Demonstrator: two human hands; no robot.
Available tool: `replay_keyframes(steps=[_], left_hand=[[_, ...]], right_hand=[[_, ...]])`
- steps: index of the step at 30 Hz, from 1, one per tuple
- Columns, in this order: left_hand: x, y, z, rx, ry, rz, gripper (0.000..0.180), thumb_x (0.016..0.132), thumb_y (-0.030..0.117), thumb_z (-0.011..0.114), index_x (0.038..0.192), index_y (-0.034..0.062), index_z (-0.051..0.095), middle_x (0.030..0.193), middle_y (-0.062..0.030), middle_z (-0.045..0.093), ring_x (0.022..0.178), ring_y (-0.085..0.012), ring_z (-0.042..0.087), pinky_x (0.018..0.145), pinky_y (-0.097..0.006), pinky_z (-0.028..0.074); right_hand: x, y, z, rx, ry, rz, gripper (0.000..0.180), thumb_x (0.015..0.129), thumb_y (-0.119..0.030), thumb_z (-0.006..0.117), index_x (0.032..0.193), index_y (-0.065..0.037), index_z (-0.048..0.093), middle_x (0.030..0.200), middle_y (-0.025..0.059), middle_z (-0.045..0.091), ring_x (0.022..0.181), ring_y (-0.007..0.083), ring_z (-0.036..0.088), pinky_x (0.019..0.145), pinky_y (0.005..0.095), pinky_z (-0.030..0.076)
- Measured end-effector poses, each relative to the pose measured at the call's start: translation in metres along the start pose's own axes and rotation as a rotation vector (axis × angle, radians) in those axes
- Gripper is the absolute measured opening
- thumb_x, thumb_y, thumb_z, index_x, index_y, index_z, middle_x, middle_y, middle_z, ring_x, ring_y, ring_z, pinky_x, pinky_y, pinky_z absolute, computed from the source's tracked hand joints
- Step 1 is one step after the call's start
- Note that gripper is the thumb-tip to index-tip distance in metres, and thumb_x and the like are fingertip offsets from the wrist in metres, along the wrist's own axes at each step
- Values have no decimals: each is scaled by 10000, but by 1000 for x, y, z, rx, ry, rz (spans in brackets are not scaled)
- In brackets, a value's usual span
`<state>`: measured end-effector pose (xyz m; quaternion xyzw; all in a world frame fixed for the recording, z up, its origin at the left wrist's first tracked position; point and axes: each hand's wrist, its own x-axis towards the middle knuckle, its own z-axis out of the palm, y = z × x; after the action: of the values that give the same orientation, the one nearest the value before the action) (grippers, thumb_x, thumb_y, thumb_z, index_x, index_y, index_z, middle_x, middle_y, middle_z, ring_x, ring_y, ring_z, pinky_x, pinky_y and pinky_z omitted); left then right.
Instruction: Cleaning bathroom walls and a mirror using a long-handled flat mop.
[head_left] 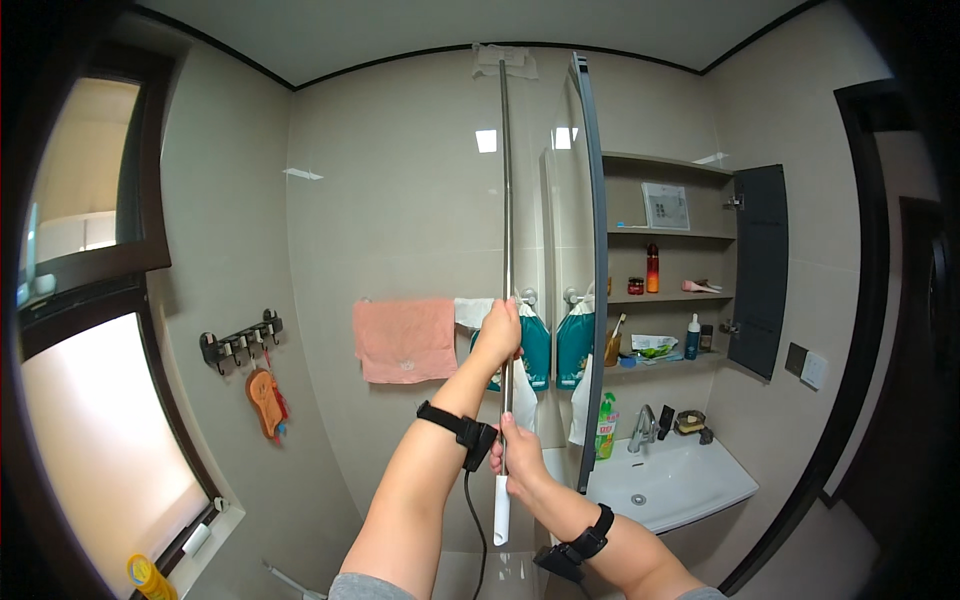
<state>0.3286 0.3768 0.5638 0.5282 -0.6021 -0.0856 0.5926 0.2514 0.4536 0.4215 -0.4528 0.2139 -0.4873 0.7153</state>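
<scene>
A long metal pole (506,200) with a white handle end (501,510) stands almost upright in front of me. A white cloth head (505,60) at its top presses against the wall near the ceiling. My left hand (499,335) grips the pole higher up, at towel-rail height. My right hand (515,455) grips it lower, just above the white handle. Both forearms wear black wrist straps, and a cable hangs from the left one.
An open mirror cabinet door (592,270) stands edge-on right of the pole. Shelves (668,295) hold bottles and jars. A white sink (665,485) with a tap sits below. A pink towel (405,340) hangs on the rail. A window (90,420) is at left.
</scene>
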Motion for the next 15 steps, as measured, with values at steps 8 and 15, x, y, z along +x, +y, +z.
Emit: replay_keyframes(steps=[8,15], left_hand=[[38,-6,29,285,336,401,577,830,138,368,1318,25,82,1001,-287,475,819,-389,529,690,-439,439],[-7,-45,52,439,208,307,600,810,124,397,1329,69,100,871,-222,507,710,-381,532,623,-457,434]], right_hand=[[1,-1,-15,42,6,4,342,863,-396,433,779,-65,455,494,-2,400,368,91,370,338,214,275],[-28,65,-62,6,33,58,346,877,-397,394,752,-78,443,494,-5,399,356,92,355,337,217,272]])
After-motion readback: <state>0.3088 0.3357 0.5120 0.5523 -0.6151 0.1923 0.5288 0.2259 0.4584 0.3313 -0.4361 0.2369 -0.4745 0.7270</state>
